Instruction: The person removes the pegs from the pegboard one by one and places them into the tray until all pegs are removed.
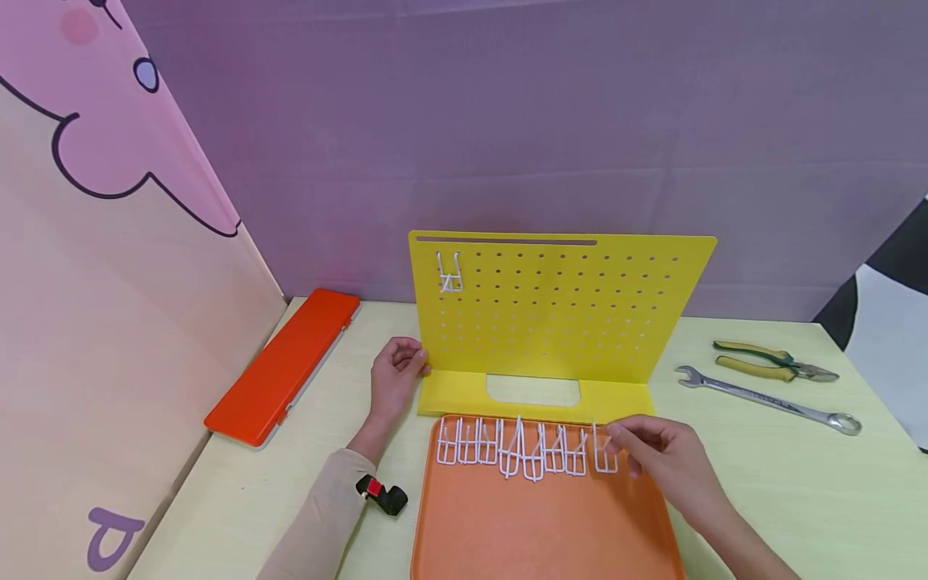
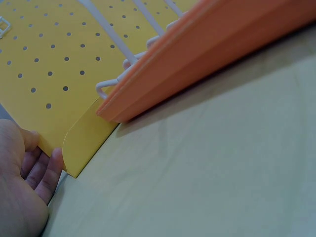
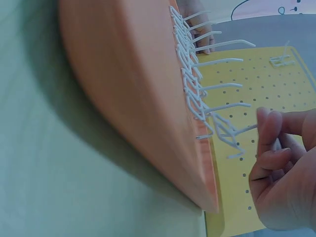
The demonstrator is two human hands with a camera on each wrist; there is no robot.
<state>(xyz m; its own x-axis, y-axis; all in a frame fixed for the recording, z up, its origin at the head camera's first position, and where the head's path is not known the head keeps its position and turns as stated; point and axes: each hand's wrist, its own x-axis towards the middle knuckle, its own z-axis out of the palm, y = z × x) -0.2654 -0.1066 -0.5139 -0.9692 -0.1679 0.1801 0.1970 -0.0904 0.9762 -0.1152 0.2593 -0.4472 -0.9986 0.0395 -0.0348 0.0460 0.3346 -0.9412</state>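
Observation:
A yellow pegboard (image 1: 551, 322) stands upright on its base, with one white wire hook (image 1: 450, 274) hung at its upper left. My left hand (image 1: 398, 370) grips the board's lower left edge; in the left wrist view, the thumb and curled fingers (image 2: 49, 185) meet that edge. With thumb and fingertips my right hand (image 1: 660, 451) pinches a white wire hook (image 3: 227, 133) by its prong, over the right end of the orange tray (image 1: 536, 524). Several more white wire hooks (image 1: 532, 455) lie in a row along the tray's far side.
A red flat case (image 1: 290, 362) lies at the left of the table. Pliers (image 1: 776, 360) with green and yellow handles and a combination wrench (image 1: 768, 399) lie to the right. Behind the pegboard hangs a purple curtain (image 1: 536, 121).

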